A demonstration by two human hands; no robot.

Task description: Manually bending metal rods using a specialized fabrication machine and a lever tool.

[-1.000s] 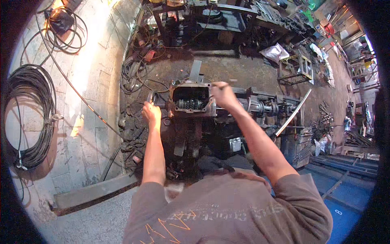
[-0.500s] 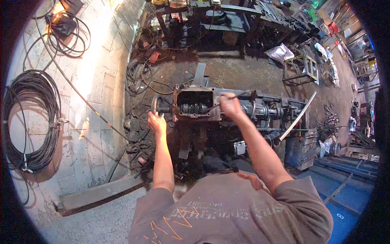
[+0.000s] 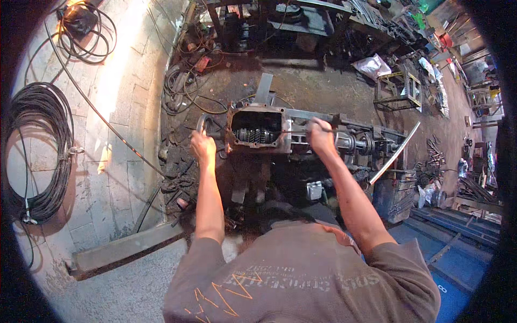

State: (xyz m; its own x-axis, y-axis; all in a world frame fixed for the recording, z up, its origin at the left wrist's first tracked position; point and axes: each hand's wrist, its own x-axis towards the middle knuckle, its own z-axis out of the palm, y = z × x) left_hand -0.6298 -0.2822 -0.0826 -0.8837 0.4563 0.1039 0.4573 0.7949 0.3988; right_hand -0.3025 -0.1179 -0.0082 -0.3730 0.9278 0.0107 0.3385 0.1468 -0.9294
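Note:
A metal gearbox housing (image 3: 286,141) lies in front of me with its top opening uncovered. Toothed gears (image 3: 254,135) show inside it. At its left end, my left hand (image 3: 203,146) is closed on the round flange (image 3: 203,123), gripping its near edge. My right hand (image 3: 322,139) is wrapped round a thin dark metal rod (image 3: 295,132), to the right of the opening. The rod lies nearly level, its left end reaching the housing's right rim; whether its tip touches a gear cannot be made out.
Shafts and couplings (image 3: 366,144) extend right from the housing, beside a slanted pale bar (image 3: 396,153). A coiled black hose (image 3: 40,156) lies at far left. A metal frame stand (image 3: 399,92) is at back right. A cluttered workbench (image 3: 318,6) runs across the back.
My right hand has moved right, away from the opening, and the rod has gone from slanted to nearly level. My left hand stays at the flange. The view has shifted slightly.

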